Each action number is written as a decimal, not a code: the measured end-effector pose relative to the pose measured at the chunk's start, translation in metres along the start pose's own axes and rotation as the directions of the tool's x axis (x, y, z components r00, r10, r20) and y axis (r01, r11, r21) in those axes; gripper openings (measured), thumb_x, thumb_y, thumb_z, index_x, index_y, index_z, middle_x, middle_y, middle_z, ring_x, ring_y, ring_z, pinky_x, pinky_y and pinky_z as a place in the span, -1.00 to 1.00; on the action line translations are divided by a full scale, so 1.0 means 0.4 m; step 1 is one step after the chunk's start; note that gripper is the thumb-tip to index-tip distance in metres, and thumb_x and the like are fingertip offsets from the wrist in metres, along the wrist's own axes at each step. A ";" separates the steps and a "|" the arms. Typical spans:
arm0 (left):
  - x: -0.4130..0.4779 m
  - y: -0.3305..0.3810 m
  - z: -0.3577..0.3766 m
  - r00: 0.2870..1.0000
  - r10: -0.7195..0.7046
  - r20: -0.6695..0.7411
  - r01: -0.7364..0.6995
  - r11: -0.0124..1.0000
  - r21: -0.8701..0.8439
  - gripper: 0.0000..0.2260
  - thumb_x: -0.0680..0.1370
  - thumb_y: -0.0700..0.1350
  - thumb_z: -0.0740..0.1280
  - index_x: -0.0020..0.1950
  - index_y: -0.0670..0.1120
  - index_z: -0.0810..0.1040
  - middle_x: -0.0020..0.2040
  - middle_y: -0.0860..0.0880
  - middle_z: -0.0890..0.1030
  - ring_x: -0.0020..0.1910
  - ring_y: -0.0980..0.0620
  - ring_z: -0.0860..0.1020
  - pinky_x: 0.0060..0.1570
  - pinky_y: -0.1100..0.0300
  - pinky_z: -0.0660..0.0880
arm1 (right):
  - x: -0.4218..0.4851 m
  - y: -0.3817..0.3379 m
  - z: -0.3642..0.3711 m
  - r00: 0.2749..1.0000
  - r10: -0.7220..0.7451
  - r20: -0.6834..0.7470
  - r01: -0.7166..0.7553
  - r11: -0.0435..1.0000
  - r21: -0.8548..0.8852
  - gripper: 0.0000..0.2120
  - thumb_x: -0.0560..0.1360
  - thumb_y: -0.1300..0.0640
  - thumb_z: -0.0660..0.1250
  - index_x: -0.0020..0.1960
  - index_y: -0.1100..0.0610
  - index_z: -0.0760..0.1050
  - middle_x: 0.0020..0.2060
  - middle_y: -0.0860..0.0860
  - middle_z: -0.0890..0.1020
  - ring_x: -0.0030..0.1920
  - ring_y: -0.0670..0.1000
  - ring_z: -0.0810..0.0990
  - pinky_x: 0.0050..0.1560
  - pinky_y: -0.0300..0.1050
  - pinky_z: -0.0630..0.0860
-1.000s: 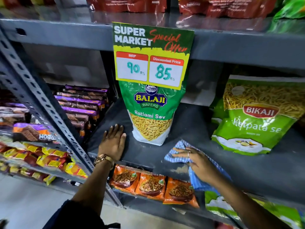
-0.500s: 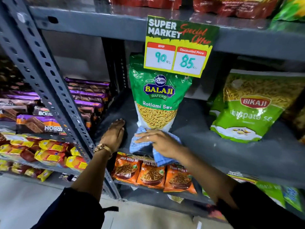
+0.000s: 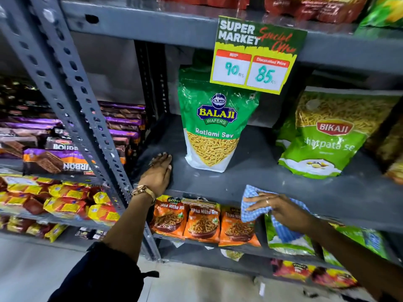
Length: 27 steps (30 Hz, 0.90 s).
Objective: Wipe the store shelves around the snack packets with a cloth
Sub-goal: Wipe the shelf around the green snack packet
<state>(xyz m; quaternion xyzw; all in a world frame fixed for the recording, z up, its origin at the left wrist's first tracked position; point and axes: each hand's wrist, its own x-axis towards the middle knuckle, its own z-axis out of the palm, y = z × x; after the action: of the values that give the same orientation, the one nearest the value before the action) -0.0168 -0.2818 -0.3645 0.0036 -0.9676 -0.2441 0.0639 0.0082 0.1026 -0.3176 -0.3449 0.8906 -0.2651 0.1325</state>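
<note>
Head view – close, angled down at the grey shelf (image 3: 250, 177).

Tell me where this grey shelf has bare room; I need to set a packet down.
Bare patches on the shelf: between the Balaji packet and Bikaji packet, and the front strip between the left hand and the cloth. Crowded: the far right edge, and the orange packets below.

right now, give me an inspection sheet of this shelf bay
surface: grey shelf bare, scuffed in front.
job's things: blue checked cloth at the front edge; Balaji packet upright, Bikaji packet leaning back.
clutter: offer sign hangs across the Balaji packet's top.
grippers: left hand flat on shelf; right hand pressing the cloth.
cables: nothing seen.
surroundings: orange packets below, biscuit packs left.
</note>
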 end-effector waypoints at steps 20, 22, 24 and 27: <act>-0.015 0.021 -0.003 0.998 0.041 -0.049 -0.038 0.997 0.074 -0.46 0.51 0.03 -0.09 0.46 -0.13 0.18 0.50 -0.14 0.18 0.50 -0.06 0.09 0.46 0.15 -0.08 | 0.373 -0.212 0.140 0.995 -0.080 0.065 0.085 0.993 -0.077 -0.29 0.33 0.57 0.03 0.38 0.06 0.30 0.46 0.04 0.25 0.45 0.07 0.22 0.44 -0.01 0.21; -0.015 0.029 -0.008 0.999 0.037 -0.029 -0.035 0.996 0.078 -0.45 0.50 0.04 -0.11 0.46 -0.14 0.16 0.51 -0.15 0.15 0.50 -0.07 0.07 0.45 0.16 -0.10 | 0.304 -0.172 0.115 0.997 -0.079 0.014 0.080 0.995 -0.052 -0.29 0.32 0.57 0.03 0.36 0.07 0.33 0.44 0.04 0.30 0.44 0.02 0.22 0.46 -0.12 0.11; -0.015 0.037 -0.007 0.999 0.036 -0.025 -0.033 0.995 0.097 -0.44 0.50 0.04 -0.13 0.46 -0.15 0.16 0.50 -0.16 0.15 0.50 -0.08 0.07 0.45 0.15 -0.12 | 0.221 -0.116 0.079 0.998 -0.044 -0.038 0.043 0.999 -0.033 -0.27 0.28 0.58 0.02 0.34 0.09 0.37 0.42 0.04 0.33 0.44 -0.02 0.22 0.45 -0.18 0.09; -0.024 0.039 -0.003 0.998 0.032 -0.047 -0.026 0.993 0.115 -0.42 0.50 0.07 -0.15 0.45 -0.16 0.19 0.49 -0.18 0.19 0.49 -0.10 0.10 0.47 0.09 -0.09 | 0.091 -0.029 0.034 0.998 0.014 -0.055 -0.015 1.000 -0.006 -0.25 0.24 0.57 0.03 0.31 0.06 0.40 0.40 0.01 0.36 0.41 -0.12 0.23 0.47 -0.20 0.10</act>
<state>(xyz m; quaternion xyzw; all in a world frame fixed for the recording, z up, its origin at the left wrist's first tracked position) -0.0069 -0.2681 -0.3571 -0.0009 -0.9781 -0.1874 0.0905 -0.0064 0.0652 -0.3240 -0.3315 0.8972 -0.2706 0.1090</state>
